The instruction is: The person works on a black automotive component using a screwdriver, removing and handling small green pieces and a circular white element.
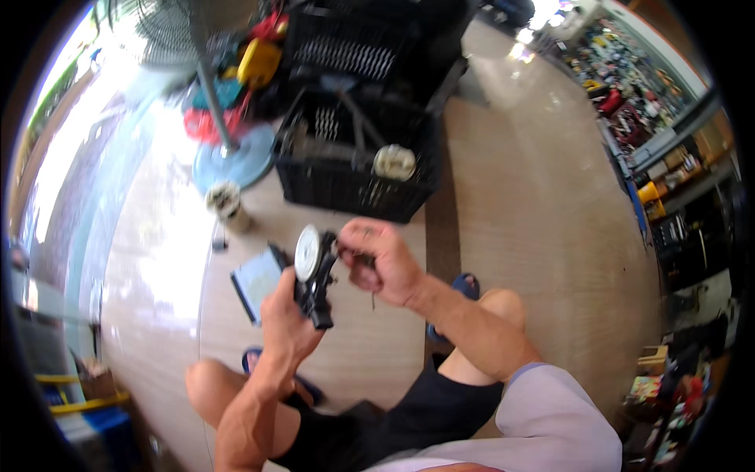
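Note:
Above my lap, my left hand (pixel 289 318) is wrapped round a black mechanical part with a round white disc (pixel 308 252) on its left side. The kind of part cannot be made out. Close against its right side is my right hand (pixel 379 262), fingers curled and pinched together. A small dark thing shows between those fingers, too small to name, and a thin dark piece hangs below them. Whether it is joined to the black part cannot be told. Behind the left hand, a flat grey-blue rectangular piece with dark edges (pixel 258 283) lies on the floor.
Ahead stands a black plastic crate (pixel 346 193) holding metal parts and a cream round piece (pixel 395 163). Left of it are a pedestal fan's round base (pixel 236 161) and a cream container (pixel 226 206). Cluttered shelves (pixel 668 173) line the right side. Sandals are by my knees.

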Demonstrator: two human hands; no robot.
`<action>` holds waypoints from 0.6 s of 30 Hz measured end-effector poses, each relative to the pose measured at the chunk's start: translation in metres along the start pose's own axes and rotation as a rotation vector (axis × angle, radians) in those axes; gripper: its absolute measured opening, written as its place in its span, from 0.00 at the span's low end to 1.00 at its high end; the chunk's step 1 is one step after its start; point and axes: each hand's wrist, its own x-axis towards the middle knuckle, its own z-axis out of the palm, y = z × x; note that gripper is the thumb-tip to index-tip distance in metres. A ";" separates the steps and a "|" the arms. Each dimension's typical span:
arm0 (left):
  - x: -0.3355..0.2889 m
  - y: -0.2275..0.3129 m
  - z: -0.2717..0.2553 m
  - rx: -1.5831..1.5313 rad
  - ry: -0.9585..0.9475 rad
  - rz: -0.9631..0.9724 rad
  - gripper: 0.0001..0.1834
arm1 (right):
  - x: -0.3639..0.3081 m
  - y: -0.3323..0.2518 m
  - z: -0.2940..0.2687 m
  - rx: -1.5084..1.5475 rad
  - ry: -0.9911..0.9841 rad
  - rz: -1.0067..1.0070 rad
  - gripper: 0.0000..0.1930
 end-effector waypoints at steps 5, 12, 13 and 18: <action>0.003 0.002 -0.008 0.065 0.039 0.022 0.14 | 0.002 -0.001 0.012 -0.095 -0.044 0.000 0.15; 0.007 0.011 -0.010 -0.014 0.095 -0.034 0.13 | -0.017 0.006 0.027 -0.416 -0.177 -0.192 0.13; 0.006 0.012 -0.010 -0.025 0.102 -0.028 0.13 | -0.018 0.006 0.029 -0.433 -0.193 -0.229 0.13; 0.004 0.007 -0.011 0.033 0.096 -0.021 0.12 | -0.018 0.008 0.025 -0.418 -0.206 -0.236 0.14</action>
